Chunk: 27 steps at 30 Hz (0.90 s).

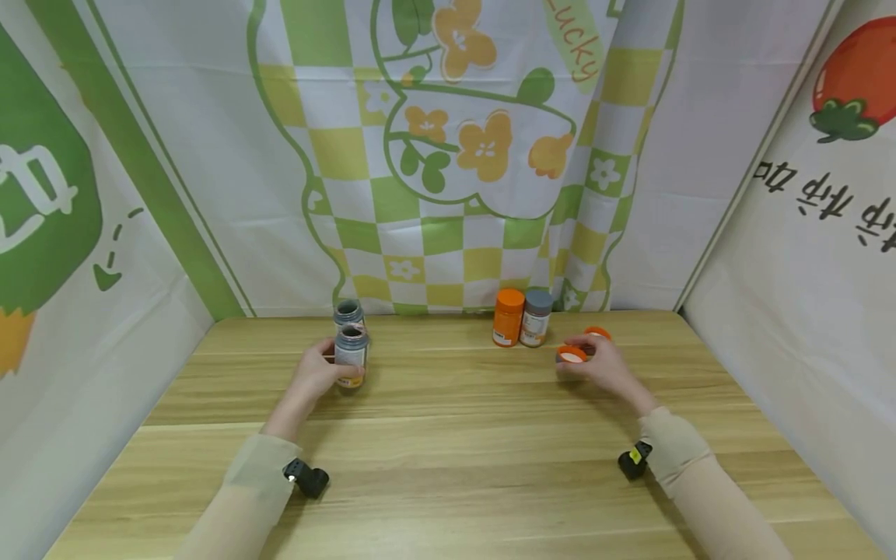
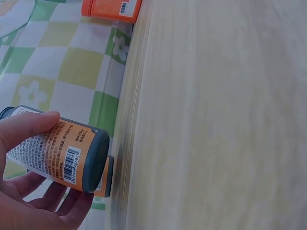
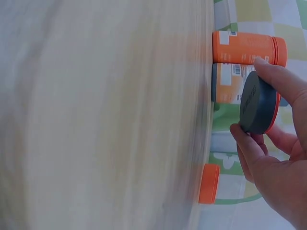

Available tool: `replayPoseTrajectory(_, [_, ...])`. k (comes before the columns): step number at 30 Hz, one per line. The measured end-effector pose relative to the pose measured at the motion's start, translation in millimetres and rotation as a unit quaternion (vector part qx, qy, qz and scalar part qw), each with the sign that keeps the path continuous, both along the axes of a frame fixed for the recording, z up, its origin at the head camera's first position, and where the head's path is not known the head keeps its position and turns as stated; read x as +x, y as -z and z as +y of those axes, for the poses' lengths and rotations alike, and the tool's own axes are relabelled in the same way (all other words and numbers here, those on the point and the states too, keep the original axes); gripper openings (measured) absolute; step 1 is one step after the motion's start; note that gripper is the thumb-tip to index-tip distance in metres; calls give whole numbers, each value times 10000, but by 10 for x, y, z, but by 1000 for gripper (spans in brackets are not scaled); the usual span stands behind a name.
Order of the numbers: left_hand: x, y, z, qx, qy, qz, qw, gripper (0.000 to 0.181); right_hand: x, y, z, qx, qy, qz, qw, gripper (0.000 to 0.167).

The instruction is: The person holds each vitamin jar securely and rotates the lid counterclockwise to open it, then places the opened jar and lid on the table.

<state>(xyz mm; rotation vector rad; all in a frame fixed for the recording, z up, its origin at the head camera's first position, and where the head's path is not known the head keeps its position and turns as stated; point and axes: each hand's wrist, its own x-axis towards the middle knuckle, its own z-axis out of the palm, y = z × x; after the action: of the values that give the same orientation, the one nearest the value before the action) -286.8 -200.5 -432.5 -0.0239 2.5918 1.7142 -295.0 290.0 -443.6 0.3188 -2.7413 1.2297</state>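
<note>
**Wood-grain tabletop against a checked curtain, both sides busy**

Left hand curls round an open grey jar, its long axis near upright, mouth up, apparently lifted. Well to its right, the right hand pinches a grey cap, printed top down, orange rim up.

Behind the gripped jar stands a second open jar. Between the hands, nearer the right, stand an orange jar and a grey-capped jar, side by side. Just beyond the right hand lies an orange cap.
</note>
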Motion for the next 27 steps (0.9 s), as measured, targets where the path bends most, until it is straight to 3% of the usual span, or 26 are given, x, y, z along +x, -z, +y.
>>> replayPoseTrajectory(16, [-18,8,-57,-59,-61,-37,10000,69,-32,15,178,459,184,-139,9987,57])
replayPoseTrajectory(27, [-34,38,-72,-69,-106,-17,9999,67,-86,39,302,742,189,19,9971,58])
